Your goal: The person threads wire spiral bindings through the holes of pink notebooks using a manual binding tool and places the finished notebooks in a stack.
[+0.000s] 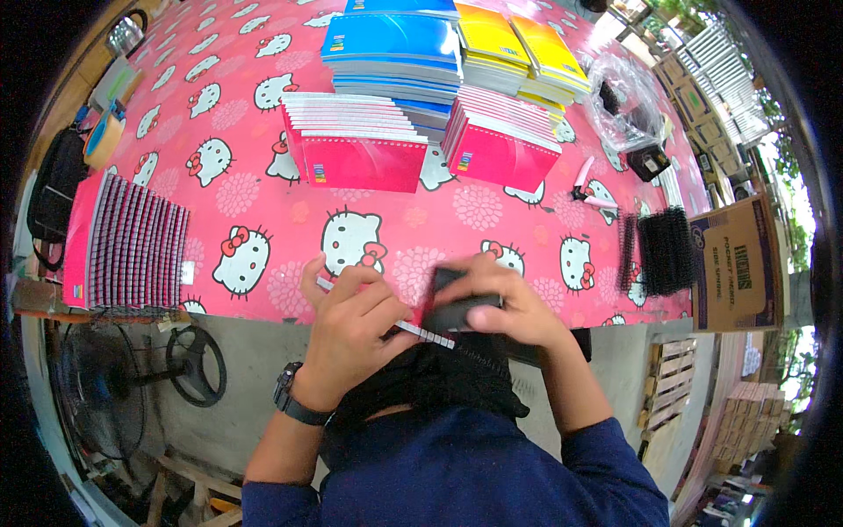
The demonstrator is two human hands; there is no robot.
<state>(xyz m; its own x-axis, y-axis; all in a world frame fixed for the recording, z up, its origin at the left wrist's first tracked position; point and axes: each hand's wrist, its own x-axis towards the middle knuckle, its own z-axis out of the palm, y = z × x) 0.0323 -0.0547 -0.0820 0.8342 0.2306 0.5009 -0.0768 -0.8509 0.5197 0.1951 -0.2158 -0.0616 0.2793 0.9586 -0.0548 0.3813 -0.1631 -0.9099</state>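
My left hand [356,321], a watch on its wrist, grips a small notebook [426,335] tilted and seen nearly edge-on, just over the table's near edge. A black spiral coil [479,357] trails from the notebook's right end, faint against dark cloth. My right hand [500,299], slightly blurred, curls over a dark block-like object [461,303] against the notebook's edge; its exact kind is unclear. To the left stands a row of pink notebooks with coils in their edges [132,241]. Ahead are two stacks of pink notebooks with punched edges [364,165] [509,158].
Blue notebooks [391,39] and yellow notebooks [492,39] are piled at the back. On the right lie pink-handled cutters [593,189], a bundle of black coils [665,250], clear plastic wrap [623,101] and a cardboard box [738,263]. Tape [105,140] sits far left; a fan [101,391] stands below.
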